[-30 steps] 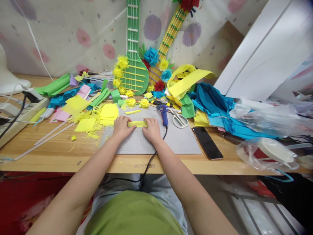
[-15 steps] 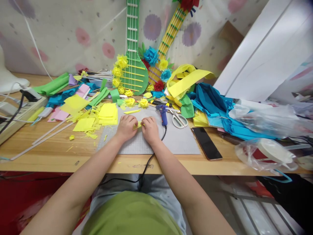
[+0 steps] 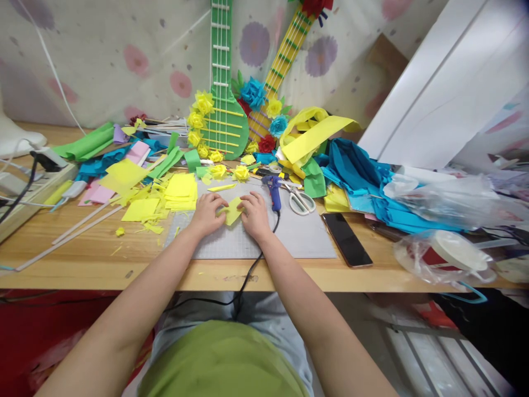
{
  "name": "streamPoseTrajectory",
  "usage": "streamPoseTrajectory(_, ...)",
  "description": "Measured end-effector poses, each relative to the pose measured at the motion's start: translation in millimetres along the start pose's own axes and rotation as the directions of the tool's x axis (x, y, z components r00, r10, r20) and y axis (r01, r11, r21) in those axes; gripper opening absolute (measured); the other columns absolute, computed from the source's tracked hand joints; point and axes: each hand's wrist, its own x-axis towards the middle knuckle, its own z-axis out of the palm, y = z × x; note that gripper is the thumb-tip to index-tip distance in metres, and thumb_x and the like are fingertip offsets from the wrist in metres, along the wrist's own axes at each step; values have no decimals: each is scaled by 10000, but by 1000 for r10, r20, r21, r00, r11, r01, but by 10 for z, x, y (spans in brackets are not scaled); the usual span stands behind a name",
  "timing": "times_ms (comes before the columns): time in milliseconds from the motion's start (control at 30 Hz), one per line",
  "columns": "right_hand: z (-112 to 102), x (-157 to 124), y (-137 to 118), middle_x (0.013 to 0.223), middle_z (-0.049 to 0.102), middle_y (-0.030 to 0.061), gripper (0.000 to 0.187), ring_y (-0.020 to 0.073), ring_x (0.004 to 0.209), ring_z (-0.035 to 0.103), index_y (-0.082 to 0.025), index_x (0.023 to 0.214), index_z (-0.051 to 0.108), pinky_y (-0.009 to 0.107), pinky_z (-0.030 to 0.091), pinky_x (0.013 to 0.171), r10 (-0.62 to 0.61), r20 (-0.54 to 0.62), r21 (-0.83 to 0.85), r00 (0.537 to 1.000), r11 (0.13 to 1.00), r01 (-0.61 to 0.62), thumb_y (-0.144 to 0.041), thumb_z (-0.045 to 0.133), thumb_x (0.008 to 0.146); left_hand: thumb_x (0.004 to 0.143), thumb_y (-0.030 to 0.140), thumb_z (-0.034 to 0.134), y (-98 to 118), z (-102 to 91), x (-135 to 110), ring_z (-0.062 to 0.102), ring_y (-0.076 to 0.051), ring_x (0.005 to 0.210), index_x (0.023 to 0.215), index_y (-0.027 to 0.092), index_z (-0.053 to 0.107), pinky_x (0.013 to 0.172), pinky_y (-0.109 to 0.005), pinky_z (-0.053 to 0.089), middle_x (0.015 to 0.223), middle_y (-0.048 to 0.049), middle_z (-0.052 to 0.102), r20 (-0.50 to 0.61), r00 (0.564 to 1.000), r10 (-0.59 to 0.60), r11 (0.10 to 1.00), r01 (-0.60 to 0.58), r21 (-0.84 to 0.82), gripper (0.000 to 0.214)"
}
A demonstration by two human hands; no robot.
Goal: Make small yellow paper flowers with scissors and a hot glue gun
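A small piece of yellow crepe paper is spread between my hands, just above or on the grey cutting mat. My left hand pinches its left edge with bent fingers. At the opposite edge, my right hand grips the paper between thumb and fingers. Right of my right hand lies a blue glue gun, its black cord running under my forearm. White-handled scissors rest beside it. A narrow yellow strip lies on the mat beyond my hands.
Stacked yellow paper squares and scraps lie to the left. A green paper guitar with yellow flowers leans at the back beside a yellow guitar. A phone, blue crepe paper and a bagged roll are on the right.
The yellow paper, mostly hidden between my closer-set fingers before, now shows as a wider, opened-out piece. My hands have drawn slightly apart. The whole view has shifted a little.
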Motion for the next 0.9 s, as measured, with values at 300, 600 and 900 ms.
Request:
streamPoseTrajectory(300, -22, -36, -105, 856, 675, 32, 188, 204, 902, 472, -209, 808, 656, 335, 377, 835, -52, 221, 8, 974, 999, 51, -101, 506, 772, 769, 295, 536, -27, 90, 8, 472, -265, 980, 921, 204, 618, 861, -410, 370, 972, -83, 568, -68, 988, -137, 984, 144, 108, 195)
streamPoseTrajectory(600, -27, -43, -65, 907, 646, 61, 94, 189, 947, 477, -182, 796, 666, 316, 377, 880, 6, 148, 49, 989, 999, -14, -184, 575, 775, 710, 228, 549, -69, -20, -7, 487, -201, 935, 726, 201, 621, 869, -356, 386, 905, -47, 546, 27, 996, 89, 995, -87, -55, 78)
streamPoseTrajectory(900, -45, -51, -12, 1027, 600, 37, 105, 191, 1047, 460, -231, 816, 687, 335, 351, 954, -33, 223, 123, 974, 992, 6, -184, 646, 732, 656, 254, 575, -82, -69, -20, 490, -220, 934, 729, 214, 626, 869, -387, 373, 915, -43, 552, 134, 990, 33, 999, -30, -23, 98)
